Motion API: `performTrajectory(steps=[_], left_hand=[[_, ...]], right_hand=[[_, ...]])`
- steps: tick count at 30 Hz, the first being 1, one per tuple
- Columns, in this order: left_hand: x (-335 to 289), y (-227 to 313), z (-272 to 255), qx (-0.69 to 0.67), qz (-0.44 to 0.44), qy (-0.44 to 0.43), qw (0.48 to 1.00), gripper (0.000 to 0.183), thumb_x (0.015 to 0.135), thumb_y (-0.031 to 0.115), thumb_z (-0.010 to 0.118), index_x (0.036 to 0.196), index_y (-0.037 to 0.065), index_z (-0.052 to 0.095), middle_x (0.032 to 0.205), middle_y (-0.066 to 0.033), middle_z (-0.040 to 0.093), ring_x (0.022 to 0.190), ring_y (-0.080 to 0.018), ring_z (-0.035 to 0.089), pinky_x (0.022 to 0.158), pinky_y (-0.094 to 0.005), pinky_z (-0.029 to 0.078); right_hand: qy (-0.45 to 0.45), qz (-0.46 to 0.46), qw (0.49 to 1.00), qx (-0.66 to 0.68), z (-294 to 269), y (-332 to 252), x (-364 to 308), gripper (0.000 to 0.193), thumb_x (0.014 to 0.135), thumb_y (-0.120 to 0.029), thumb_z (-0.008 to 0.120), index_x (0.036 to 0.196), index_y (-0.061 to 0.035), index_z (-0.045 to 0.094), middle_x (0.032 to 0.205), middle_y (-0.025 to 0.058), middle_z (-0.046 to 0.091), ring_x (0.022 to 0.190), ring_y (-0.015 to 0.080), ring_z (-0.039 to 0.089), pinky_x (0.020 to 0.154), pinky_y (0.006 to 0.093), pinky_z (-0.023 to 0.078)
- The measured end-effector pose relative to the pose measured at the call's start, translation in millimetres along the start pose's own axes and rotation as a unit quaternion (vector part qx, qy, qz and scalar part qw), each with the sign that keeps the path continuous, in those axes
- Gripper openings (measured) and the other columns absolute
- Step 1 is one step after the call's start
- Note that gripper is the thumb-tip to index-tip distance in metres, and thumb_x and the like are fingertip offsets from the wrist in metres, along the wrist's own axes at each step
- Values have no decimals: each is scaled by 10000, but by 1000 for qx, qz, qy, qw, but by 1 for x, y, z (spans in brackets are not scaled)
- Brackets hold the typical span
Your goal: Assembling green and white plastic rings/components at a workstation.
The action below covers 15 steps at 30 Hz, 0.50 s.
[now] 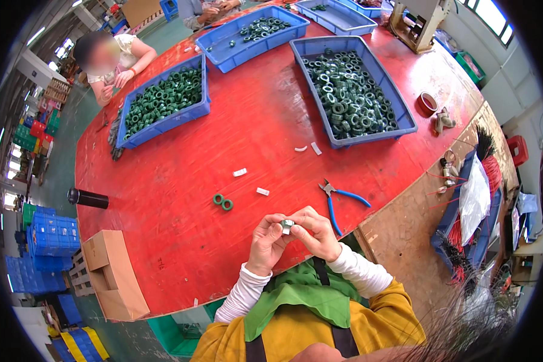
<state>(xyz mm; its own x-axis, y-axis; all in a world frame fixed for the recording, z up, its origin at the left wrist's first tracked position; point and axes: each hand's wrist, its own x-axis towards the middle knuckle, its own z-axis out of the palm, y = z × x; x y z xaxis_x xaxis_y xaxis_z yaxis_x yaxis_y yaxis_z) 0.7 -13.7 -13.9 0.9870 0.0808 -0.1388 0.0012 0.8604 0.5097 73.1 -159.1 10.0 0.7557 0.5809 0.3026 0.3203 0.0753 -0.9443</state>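
Note:
Near the front edge of the red table, my left hand point(268, 246) and my right hand point(317, 234) meet, fingertips pinched on a small green ring point(285, 222). A white piece shows at the ring's lower side; the fingers hide part of both. Two green rings point(227, 204) lie side by side just beyond my left hand. Small white strips point(262, 191) are scattered farther out on the tabletop. To the right of my right hand rests a pair of side cutters point(338, 196) with blue handles, its jaws pointing away from me.
Blue trays of green rings stand at the far right point(373, 142), far left point(163, 133) and back point(226, 67). A black bottle point(89, 198) and cardboard box point(119, 276) are at left. Tape point(427, 104) and a wire bin point(472, 253) are at right. Another person point(117, 57) sits across.

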Motion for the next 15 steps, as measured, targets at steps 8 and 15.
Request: performTrajectory(steps=[8,15], left_hand=[[1,14,17,457,138,3,879,257,933,31,520,1183,34,579,1077,-54,534,890,-119,563,776,-246,498],[1,8,8,469,153,-22,870,241,940,21,500,1160,8,597,1072,-71,553,873,-113,569,763,-247,505]], right_hand=[[31,-39,993,-104,-6,-4,9,253,783,16,652,1033,16,617,871,128,625,759,232,579,691,324,470],[75,-2,994,-78,0,-1,5,267,767,-3,684,1005,14,563,810,106,601,746,212,604,655,306,491]])
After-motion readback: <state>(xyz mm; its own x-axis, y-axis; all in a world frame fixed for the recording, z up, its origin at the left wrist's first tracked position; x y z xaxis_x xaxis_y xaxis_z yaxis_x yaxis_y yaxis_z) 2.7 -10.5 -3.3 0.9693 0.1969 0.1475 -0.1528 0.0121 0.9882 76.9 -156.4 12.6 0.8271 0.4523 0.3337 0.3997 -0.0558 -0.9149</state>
